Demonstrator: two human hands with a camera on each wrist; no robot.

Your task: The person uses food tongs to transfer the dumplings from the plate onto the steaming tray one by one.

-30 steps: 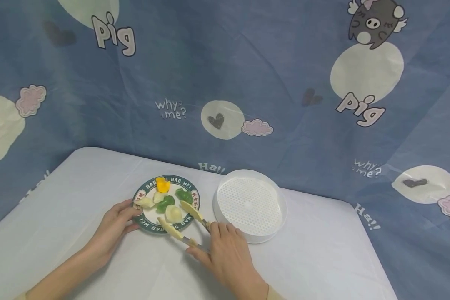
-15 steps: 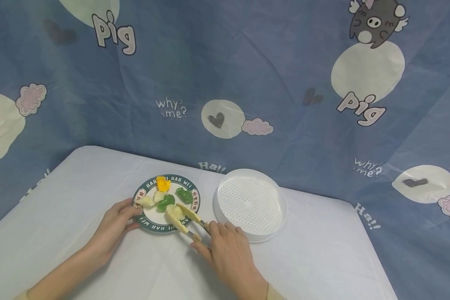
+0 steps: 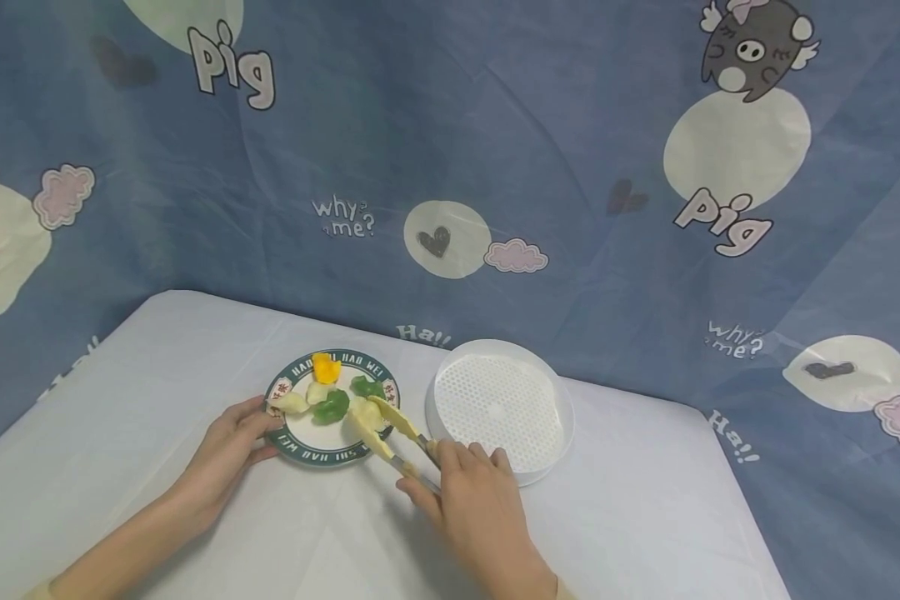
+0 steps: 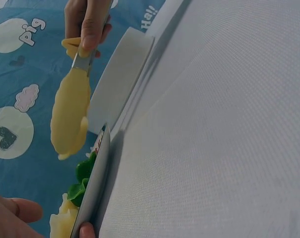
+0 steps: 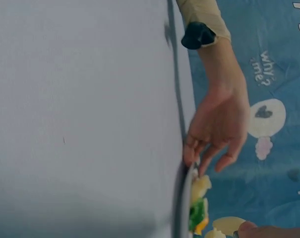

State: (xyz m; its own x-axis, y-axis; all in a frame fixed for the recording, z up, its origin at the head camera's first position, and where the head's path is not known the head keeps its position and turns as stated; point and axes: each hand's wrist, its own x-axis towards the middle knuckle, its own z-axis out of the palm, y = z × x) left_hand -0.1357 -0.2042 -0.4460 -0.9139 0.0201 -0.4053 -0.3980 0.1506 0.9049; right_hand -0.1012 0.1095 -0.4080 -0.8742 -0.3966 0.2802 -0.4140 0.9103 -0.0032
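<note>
My left hand (image 3: 221,454) pinches the left rim of a green-bordered plate (image 3: 302,452), thumb on top and a finger under the edge in the left wrist view. In my right hand (image 3: 472,500) are yellow-tipped tongs (image 3: 378,444), their tips closed around a pale dumpling (image 3: 371,414). The left wrist view has the tongs' head (image 4: 68,111) raised above the plate. Still lying on the plate are an orange dumpling (image 3: 326,368), two green dumplings (image 3: 332,407) and two pale dumplings (image 3: 292,403). The right wrist view mostly shows the left hand (image 5: 221,119) at the plate's edge.
Right of the plate stands a round white steamer tray (image 3: 495,408) with a perforated bottom and raised wall, just beyond my right hand. Both rest on a white-covered table (image 3: 630,500). A blue printed cloth (image 3: 585,167) hangs behind the table.
The tongs' tips have come together on the pale dumpling. Tongs, dumpling and right hand have since shifted slightly right and up. The left hand stays on the plate.
</note>
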